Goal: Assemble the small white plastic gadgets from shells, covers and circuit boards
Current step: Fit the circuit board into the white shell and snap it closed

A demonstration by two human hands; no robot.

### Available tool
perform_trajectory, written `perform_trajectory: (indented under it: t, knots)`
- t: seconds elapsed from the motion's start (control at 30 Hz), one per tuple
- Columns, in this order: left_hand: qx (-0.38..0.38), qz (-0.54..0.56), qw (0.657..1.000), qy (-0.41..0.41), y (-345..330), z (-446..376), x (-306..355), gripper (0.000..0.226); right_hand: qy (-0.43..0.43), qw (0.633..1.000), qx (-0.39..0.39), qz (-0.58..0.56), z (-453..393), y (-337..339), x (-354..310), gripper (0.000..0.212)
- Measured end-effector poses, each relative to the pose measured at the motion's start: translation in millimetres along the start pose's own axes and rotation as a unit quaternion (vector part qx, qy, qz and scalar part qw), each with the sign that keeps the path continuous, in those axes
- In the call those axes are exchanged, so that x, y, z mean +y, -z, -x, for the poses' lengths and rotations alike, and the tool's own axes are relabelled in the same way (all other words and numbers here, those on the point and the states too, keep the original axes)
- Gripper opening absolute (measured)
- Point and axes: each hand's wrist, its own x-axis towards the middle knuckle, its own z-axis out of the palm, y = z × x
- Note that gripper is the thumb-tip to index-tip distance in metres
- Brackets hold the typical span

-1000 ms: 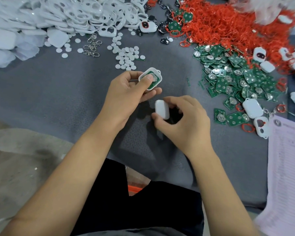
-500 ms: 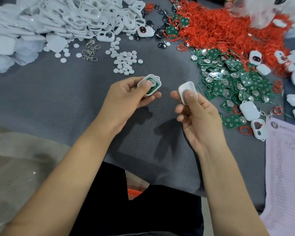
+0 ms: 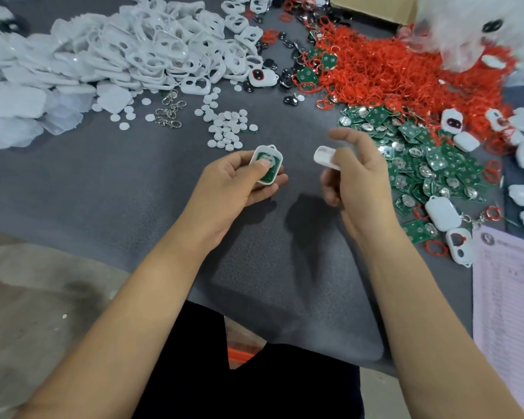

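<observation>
Mid-frame, my left hand (image 3: 239,176) grips the shell (image 3: 266,164), thumb pressing its green circuit board (image 3: 268,173). My right hand (image 3: 354,173) pinches the white cover (image 3: 324,157). Misaligned, it could pinch the board or slip.

Head view: we look forward and steeply down from above, close over both forearms, onto the grey table (image 3: 103,182); no second view shares the scene.

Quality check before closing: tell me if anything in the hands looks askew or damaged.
Nothing stands out. The left hand holds the open shell with its green circuit board seated inside; the right hand pinches a white cover, apart from the shell, not yet fitted.
</observation>
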Motion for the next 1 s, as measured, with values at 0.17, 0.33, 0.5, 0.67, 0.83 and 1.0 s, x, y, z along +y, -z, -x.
perform_trajectory:
  t: [0.17,0.33,0.5,0.67,0.83,1.0]
  knots:
    - [-0.001,-0.012,1.000,0.002,1.7,-1.0,0.4,0.021,0.021,0.999,-0.029,-0.018,1.6,1.3,8.9,0.014]
    - [-0.010,-0.031,0.999,-0.003,2.8,0.7,-2.1,0.021,0.066,0.996,-0.056,-0.024,4.7,3.3,11.3,0.013]
    - [-0.003,-0.052,0.999,-0.012,2.8,1.8,-2.8,0.019,0.049,0.997,-0.053,-0.039,9.4,-3.3,11.1,0.011]
    - [-0.011,-0.091,0.995,-0.036,3.6,3.8,-5.0,0.020,0.034,0.997,-0.061,-0.037,9.0,-2.9,12.8,0.012]
    - [-0.019,-0.109,0.993,-0.038,2.7,4.6,-5.5,0.018,0.046,0.997,-0.053,-0.023,7.8,-3.2,16.4,0.017]
    - [-0.028,-0.121,0.991,-0.041,3.0,4.4,-6.1,0.018,0.068,0.993,-0.075,-0.061,8.5,-3.5,14.7,0.023]
